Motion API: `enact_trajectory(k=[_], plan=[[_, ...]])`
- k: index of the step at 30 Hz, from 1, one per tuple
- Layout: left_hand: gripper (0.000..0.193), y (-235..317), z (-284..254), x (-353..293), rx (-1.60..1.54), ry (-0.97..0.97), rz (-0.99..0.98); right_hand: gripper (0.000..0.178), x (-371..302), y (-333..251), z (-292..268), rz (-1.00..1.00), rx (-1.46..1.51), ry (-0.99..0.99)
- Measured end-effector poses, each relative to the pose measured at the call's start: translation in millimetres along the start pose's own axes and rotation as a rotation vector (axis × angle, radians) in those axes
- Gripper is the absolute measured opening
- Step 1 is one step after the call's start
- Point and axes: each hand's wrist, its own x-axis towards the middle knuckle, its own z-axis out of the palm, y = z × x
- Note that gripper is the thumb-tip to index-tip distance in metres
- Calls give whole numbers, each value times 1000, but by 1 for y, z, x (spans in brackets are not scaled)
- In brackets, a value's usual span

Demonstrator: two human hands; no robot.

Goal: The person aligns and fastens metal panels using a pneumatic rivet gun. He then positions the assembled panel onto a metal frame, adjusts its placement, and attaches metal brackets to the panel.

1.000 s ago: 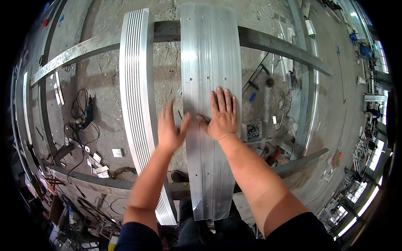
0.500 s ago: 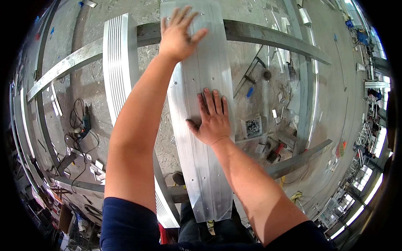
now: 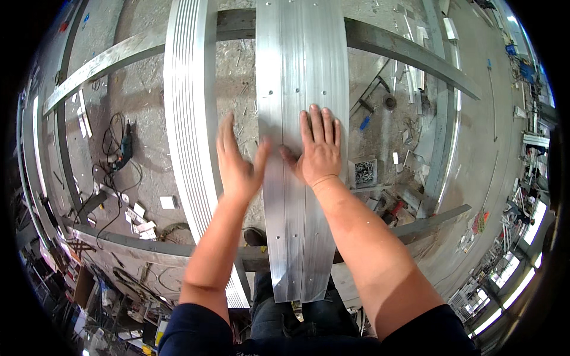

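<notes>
A long, flat aluminium panel (image 3: 300, 204) with rows of small rivets or screws lies lengthwise before me across the steel frame. My right hand (image 3: 320, 155) rests flat on its right half, fingers spread and pointing away from me. My left hand (image 3: 238, 160) is over the gap beside the panel's left edge, thumb apart from the fingers and slightly blurred; whether the thumb touches the edge I cannot tell. Nothing is in either hand. To the left lies a ribbed aluminium profile (image 3: 189, 107), roughly parallel to the panel.
Steel beams (image 3: 409, 50) cross under both pieces. On the floor at left lie a corded power drill (image 3: 126, 145) and white offcuts (image 3: 142, 224). At right stand a box of small metal fasteners (image 3: 363, 173), a blue-handled tool (image 3: 365, 123) and a dark round ring (image 3: 389, 102).
My left hand has come back from the panel's far part to beside its left edge. My right hand stays flat on the panel. The view has shifted slightly.
</notes>
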Motion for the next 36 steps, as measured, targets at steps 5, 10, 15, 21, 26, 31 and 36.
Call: enact_trajectory(k=[5, 10, 15, 21, 26, 31, 36], plan=[[98, 15, -37, -166, -10, -291, -279, 85, 0, -5, 1, -39, -46, 26], [116, -45, -101, -177, 349, -45, -314, 84, -5, -4, 6, -14, -101, 26], [99, -138, -149, -168, -491, -264, -941, 83, -6, -4, 14, -57, -190, 123], [75, -159, -148, -170, -844, -380, -1081, 83, -10, 11, 33, -136, -228, 239], [74, -124, -110, -166, -803, -344, -923, 69, -14, -8, 20, -87, -179, 250], [69, -110, -80, -160, -838, -389, -790, 71, -9, 1, 25, -95, -202, 261], [79, -107, -64, -164, -882, -369, -778, 73, -9, -4, 23, -75, -238, 225]])
